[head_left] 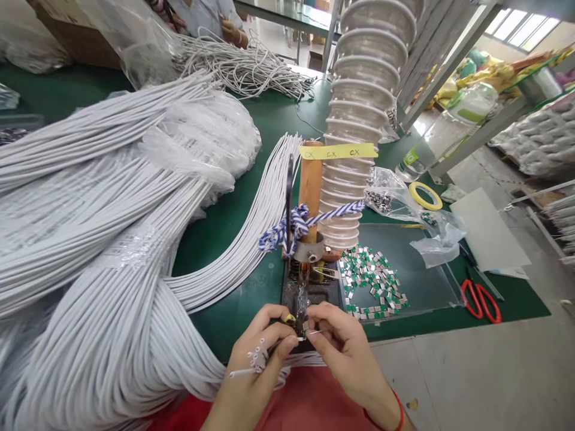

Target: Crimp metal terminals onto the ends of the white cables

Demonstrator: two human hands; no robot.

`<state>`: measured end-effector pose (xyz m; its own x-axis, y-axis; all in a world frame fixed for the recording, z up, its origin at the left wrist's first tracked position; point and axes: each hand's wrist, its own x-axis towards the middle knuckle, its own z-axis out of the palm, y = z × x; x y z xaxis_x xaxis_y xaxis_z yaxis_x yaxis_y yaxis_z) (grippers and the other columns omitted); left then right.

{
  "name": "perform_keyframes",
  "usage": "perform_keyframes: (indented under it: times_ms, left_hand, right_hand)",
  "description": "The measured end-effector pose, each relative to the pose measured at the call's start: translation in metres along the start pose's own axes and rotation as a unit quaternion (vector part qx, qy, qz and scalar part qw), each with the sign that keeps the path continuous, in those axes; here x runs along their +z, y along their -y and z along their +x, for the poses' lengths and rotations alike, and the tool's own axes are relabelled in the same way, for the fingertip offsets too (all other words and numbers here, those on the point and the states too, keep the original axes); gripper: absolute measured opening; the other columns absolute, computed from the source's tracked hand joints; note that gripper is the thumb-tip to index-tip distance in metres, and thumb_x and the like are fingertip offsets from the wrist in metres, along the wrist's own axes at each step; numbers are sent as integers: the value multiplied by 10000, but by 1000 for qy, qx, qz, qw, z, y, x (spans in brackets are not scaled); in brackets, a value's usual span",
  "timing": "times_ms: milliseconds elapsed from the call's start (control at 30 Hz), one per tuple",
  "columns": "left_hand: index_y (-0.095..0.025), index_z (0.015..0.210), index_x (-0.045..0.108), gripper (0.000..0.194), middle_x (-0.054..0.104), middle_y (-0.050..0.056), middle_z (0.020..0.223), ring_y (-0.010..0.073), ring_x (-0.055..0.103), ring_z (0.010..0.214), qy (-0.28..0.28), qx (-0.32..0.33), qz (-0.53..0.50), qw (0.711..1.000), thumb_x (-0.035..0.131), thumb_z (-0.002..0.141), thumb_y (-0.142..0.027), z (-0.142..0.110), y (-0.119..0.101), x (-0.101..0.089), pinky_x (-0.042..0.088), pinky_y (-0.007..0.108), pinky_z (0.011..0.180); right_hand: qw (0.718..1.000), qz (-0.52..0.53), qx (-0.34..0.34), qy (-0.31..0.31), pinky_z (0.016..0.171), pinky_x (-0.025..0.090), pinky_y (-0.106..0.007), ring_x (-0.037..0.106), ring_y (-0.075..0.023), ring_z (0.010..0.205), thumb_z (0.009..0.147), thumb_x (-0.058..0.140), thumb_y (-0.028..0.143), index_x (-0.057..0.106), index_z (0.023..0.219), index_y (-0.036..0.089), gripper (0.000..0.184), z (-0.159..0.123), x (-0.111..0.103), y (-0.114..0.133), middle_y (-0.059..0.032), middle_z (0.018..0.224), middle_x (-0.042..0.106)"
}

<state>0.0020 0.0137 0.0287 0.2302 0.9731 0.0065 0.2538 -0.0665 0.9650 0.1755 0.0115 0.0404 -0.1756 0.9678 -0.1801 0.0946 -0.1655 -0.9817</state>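
My left hand (263, 353) is closed on several white cables (257, 359), their cut ends poking out between the fingers. One cable end reaches out from its thumb and forefinger. My right hand (339, 338) pinches a small connector board (307, 328) by that cable end. Both hands meet at the tip of a soldering iron (303, 281), whose wooden handle (309, 191) stands upright, tied with a blue-and-white cord (294, 227). Whether board and cable touch is too small to tell. Loose green-and-silver connector boards (371, 281) lie right of the iron.
Large bundles of white cable (112, 239) fill the left side. A ribbed clear hose (366, 90) rises behind the iron. On the right are red-handled scissors (480, 299), yellow tape (425, 196) and a plastic bottle (444, 131). Another person (206, 18) is across the table.
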Motion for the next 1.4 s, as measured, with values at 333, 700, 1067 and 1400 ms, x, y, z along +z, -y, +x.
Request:
perform_keyframes:
  times_ms: [333,700,1067,1400]
  left_hand:
    - [-211,707,677,243,613,-7,887,132,636,731,-8,18,4,1000,575,924,-174,-2,6,1,481,176,685]
    - [-194,704,706,200,700,12,776,127,669,663,-5,48,5,999,614,860,-109,5,-9,-1,515,157,627]
    - [-174,638,668,225,718,33,742,138,668,620,-46,19,-1,999,602,850,-137,8,-11,-2,494,180,571]
    - [-175,635,681,216,729,40,742,156,691,640,-69,5,-31,997,611,836,-141,10,-18,-3,526,187,574]
  right_hand:
    - [999,-44,10,-5,505,229,-245,277,-108,535,822,629,115,666,966,198,170,-3,1,5,91,618,319]
    - [1000,-11,-17,-8,514,256,-241,321,-101,561,855,620,92,670,1018,244,229,-2,-1,-2,52,766,465]
    - [992,-17,-100,-81,618,378,-247,463,-148,716,942,532,124,528,843,231,146,-5,11,-5,15,826,492]
    - [987,-6,-132,-95,678,491,-255,594,-164,773,904,581,73,613,826,207,157,-2,17,0,-34,880,620]
